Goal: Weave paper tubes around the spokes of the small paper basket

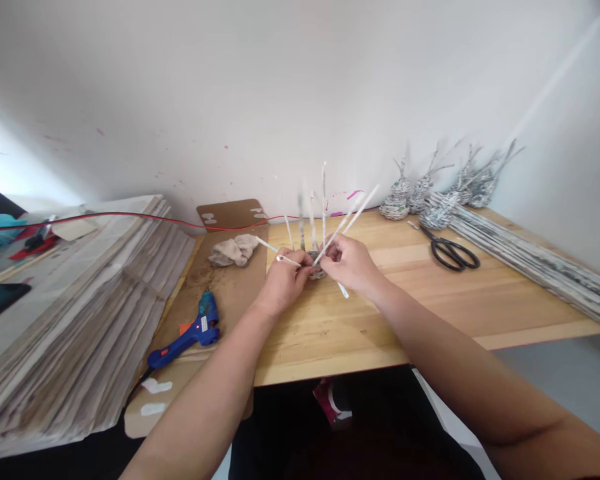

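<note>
A small woven piece of rolled newspaper tubes (pixel 317 265) sits between my hands over the wooden table (pixel 430 300). Several thin paper spokes stick up and outward from it. My left hand (pixel 281 281) is closed around its left side and pinches one tube. My right hand (pixel 349 262) is closed on its right side, gripping another tube that slants up to the right. The woven base is mostly hidden by my fingers.
A blue glue gun (pixel 189 333) lies on a brown board (pixel 225 293) with a crumpled rag (pixel 235 249). A thick stack of newspapers (pixel 80 313) fills the left. Black scissors (pixel 450 252), several finished woven pieces (pixel 430 193) and a bundle of paper tubes (pixel 530 260) lie at the right.
</note>
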Available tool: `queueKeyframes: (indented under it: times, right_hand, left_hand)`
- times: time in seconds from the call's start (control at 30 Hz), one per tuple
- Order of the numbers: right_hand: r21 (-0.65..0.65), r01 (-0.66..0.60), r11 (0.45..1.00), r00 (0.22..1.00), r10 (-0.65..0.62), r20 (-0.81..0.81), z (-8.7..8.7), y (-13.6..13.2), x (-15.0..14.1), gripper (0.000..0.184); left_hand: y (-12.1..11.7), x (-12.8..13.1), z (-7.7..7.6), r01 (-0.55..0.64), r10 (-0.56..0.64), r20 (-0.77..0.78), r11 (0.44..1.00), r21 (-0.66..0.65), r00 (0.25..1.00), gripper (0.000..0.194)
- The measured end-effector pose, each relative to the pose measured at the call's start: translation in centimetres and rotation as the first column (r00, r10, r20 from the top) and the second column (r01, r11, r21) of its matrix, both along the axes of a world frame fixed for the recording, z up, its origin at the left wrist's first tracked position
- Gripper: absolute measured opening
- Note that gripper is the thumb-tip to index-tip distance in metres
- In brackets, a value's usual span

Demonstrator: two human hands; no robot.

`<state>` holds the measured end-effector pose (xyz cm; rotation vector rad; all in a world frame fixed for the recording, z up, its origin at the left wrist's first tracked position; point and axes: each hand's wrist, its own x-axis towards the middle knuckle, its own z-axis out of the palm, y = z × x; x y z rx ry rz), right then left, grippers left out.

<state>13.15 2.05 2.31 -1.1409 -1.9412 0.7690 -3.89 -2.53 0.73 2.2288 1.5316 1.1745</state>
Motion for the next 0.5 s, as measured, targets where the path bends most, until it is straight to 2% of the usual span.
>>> queueKeyframes:
  times: [0.1,0.2,0.3,0.5]
  right_hand:
    - [-0.014,-0.086,0.996,0.989,0.084,-0.123,0.1,0.2,0.3,0.008]
    - [-0.026,-0.033,0.999,0.983,0.028,-0.181,0.0,0.8,0.7,0.018]
    - [-0.018,0.015,1.0,0.993,-0.017,-0.12,0.0,1.2,1.0,0.026]
    - [0.123,0.045,0.991,0.998,-0.052,0.048,0.0,0.9,1.1,0.022]
  left_hand:
    - [0.1,-0.3,0.1,-0.028,0.03,0.031,0.997,-0.066,0.999,0.007]
    - [0.1,-0.5,0.2,-0.051,0.058,0.059,0.992,-0.114,0.997,0.006]
    - [0.2,-0.6,0.1,-0.048,0.058,0.07,0.991,-0.128,0.996,0.007]
    - [0.3,-1.0,0.1,-0.011,0.022,0.08,0.99,-0.138,0.997,0.008]
